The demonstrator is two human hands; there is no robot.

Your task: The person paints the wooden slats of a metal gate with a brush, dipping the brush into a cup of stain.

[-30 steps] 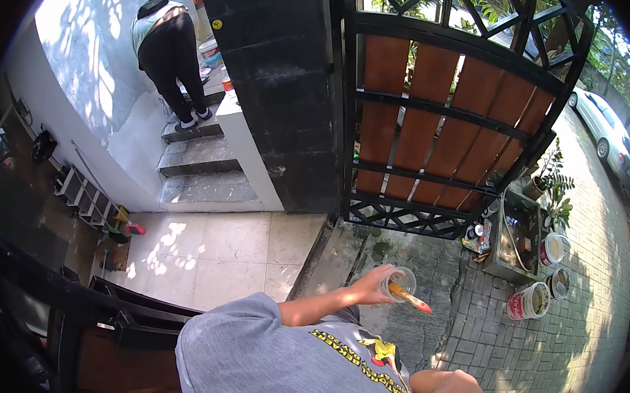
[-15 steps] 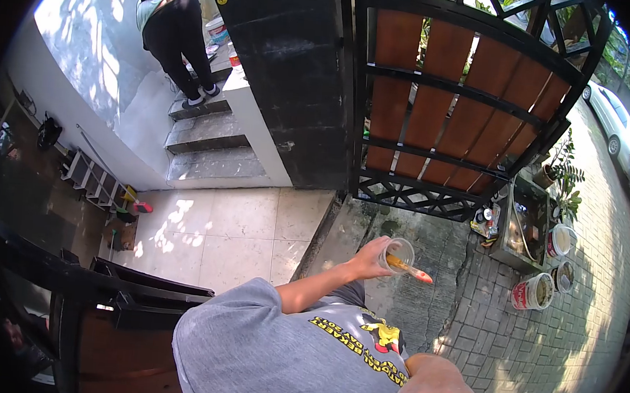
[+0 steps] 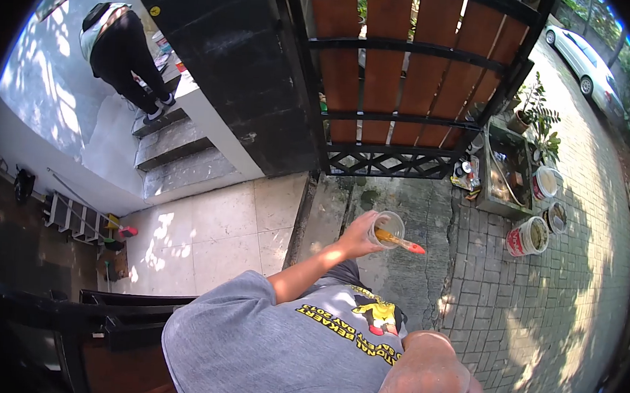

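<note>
My left hand (image 3: 357, 234) is wrapped round a clear plastic cup (image 3: 387, 223). A brush-like tool (image 3: 404, 243) with a yellowish shaft and an orange-red end leans in the cup, that end sticking out past the rim to the right. Low in the view, close to the camera, my right hand (image 3: 427, 372) is raised in front of the grey T-shirt (image 3: 247, 338). Its back and knuckles show, with pale marks on the skin, while most of its fingers are hidden.
A black metal gate with brown panels (image 3: 382, 77) stands ahead. Buckets (image 3: 528, 237) and a planter box (image 3: 503, 173) line the paving at right. Up the steps (image 3: 176, 147) at left, another person (image 3: 120, 51) bends forward. A white car (image 3: 580, 58) is parked beyond.
The view has shifted, so the gate, steps and buckets sit higher and further left. My left hand still holds the cup. More of my right hand shows, with its fingers further right.
</note>
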